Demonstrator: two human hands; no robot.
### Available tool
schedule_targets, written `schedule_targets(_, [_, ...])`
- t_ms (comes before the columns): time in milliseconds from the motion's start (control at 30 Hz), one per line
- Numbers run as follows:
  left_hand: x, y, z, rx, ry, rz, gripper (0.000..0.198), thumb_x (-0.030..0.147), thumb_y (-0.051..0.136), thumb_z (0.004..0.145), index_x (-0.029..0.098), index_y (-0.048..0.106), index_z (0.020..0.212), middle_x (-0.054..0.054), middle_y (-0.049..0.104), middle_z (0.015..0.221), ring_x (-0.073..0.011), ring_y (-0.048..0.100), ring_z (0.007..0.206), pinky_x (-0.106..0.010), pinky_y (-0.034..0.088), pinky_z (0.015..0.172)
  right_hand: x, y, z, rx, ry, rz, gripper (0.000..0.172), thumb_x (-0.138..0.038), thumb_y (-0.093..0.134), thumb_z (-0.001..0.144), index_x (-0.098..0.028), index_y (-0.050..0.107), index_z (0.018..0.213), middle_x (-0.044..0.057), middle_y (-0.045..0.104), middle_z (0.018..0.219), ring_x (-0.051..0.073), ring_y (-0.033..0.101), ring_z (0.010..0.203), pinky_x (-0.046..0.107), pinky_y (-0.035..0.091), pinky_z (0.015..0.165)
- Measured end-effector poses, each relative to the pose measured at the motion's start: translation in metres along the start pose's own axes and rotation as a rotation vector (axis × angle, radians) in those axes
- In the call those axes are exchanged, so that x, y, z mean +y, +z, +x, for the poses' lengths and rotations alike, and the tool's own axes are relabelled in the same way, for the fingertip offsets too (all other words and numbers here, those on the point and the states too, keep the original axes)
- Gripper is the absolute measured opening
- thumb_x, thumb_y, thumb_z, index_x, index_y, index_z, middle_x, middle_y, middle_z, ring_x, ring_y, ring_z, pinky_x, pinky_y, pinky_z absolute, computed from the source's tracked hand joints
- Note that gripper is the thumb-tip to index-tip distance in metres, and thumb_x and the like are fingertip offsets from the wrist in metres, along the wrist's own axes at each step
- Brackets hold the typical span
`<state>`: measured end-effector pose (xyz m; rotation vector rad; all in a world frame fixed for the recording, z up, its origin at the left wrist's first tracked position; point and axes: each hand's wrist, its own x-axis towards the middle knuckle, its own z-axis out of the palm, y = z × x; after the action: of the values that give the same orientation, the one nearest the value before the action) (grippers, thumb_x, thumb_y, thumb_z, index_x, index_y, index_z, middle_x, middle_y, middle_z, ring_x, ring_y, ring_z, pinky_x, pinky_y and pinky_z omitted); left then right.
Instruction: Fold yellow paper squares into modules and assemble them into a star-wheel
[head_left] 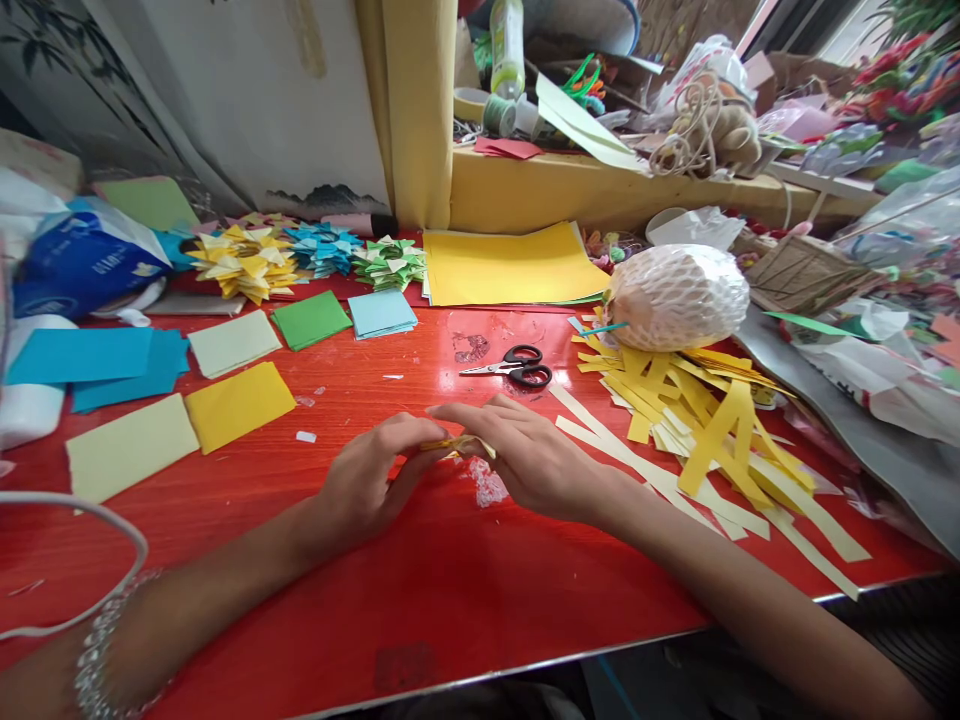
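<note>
Between my fingertips is a small piece of folded yellow paper (456, 444), mostly hidden by the fingers. My left hand (375, 468) pinches its left side, thumb below and fingers above. From the right, my right hand (531, 455) closes on the other side of it, fingers bent over the top. Both hands hover just above the red table. Beyond them lie black-handled scissors (517, 366), blades pointing left. Yellow and cream paper strips (660, 440) are heaped to the right of my right hand.
Stacks of yellow (241, 405), cream (133, 448), blue (84, 356) and green paper (311, 320) lie at left. Folded paper stars (247, 262) and large yellow sheets (506, 265) sit along the back. A net-wrapped bundle (679, 298) stands by the strips. A white cable (112, 510) curves at left.
</note>
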<state>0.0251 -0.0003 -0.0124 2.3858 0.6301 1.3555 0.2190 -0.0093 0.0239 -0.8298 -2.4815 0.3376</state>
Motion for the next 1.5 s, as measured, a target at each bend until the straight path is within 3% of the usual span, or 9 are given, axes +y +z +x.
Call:
schedule_targets(200, [-0.001, 0.001, -0.001, 0.033, -0.025, -0.006, 0.030, 0.006, 0.056, 0.078, 0.020, 0.046, 0.103, -0.002, 0.066, 0.084, -0.0113, 0.063, 0.069, -0.021, 0.053, 0.058, 0.002, -0.002, 0.001, 0.009, 0.067, 0.059, 0.045, 0.000, 0.030, 0.080, -0.016, 0.037, 0.121, 0.004, 0.064, 0.080, 0.017, 0.055, 0.081, 0.034, 0.043, 0.077])
schedule_targets(633, [0.000, 0.000, 0.001, -0.006, -0.019, -0.027, 0.027, 0.006, 0.055, 0.079, 0.020, 0.047, 0.101, -0.001, 0.065, 0.080, -0.0113, 0.064, 0.069, -0.021, 0.053, 0.058, 0.000, 0.000, 0.002, 0.028, 0.059, 0.124, 0.040, -0.002, 0.029, 0.082, -0.015, 0.041, 0.118, 0.005, 0.063, 0.079, 0.016, 0.055, 0.079, 0.031, 0.044, 0.071])
schedule_targets(900, [0.001, 0.001, 0.002, -0.011, 0.002, -0.022, 0.031, 0.006, 0.055, 0.079, 0.021, 0.045, 0.104, 0.000, 0.063, 0.080, -0.0109, 0.063, 0.066, -0.021, 0.053, 0.057, -0.006, -0.005, 0.006, -0.017, 0.257, 0.305, 0.028, -0.020, 0.029, 0.092, -0.016, 0.041, 0.116, 0.002, 0.059, 0.074, 0.012, 0.054, 0.067, 0.025, 0.044, 0.063])
schedule_targets(1200, [-0.001, 0.001, 0.001, -0.033, 0.007, -0.003, 0.029, 0.005, 0.053, 0.079, 0.020, 0.048, 0.103, -0.002, 0.063, 0.078, -0.0127, 0.061, 0.067, -0.023, 0.051, 0.057, -0.008, -0.008, 0.004, -0.028, 0.276, 0.525, 0.026, -0.018, 0.034, 0.091, -0.017, 0.040, 0.116, 0.004, 0.059, 0.087, 0.013, 0.055, 0.080, 0.026, 0.046, 0.070])
schedule_targets(1400, [-0.002, 0.001, 0.000, -0.067, 0.013, 0.002, 0.027, 0.007, 0.051, 0.082, 0.020, 0.047, 0.105, -0.001, 0.061, 0.077, -0.0119, 0.060, 0.066, -0.022, 0.050, 0.056, -0.008, -0.010, 0.006, -0.035, 0.316, 0.597, 0.016, -0.019, 0.034, 0.090, -0.017, 0.049, 0.088, 0.006, 0.052, 0.116, 0.011, 0.054, 0.081, 0.025, 0.045, 0.068])
schedule_targets(1500, [-0.003, 0.002, -0.001, -0.067, 0.031, 0.001, 0.026, 0.008, 0.051, 0.082, 0.019, 0.046, 0.105, -0.001, 0.060, 0.076, -0.0112, 0.059, 0.064, -0.022, 0.048, 0.056, -0.009, -0.011, 0.006, -0.046, 0.329, 0.642, 0.016, -0.018, 0.034, 0.090, -0.016, 0.048, 0.083, 0.005, 0.050, 0.121, 0.011, 0.053, 0.088, 0.025, 0.044, 0.071])
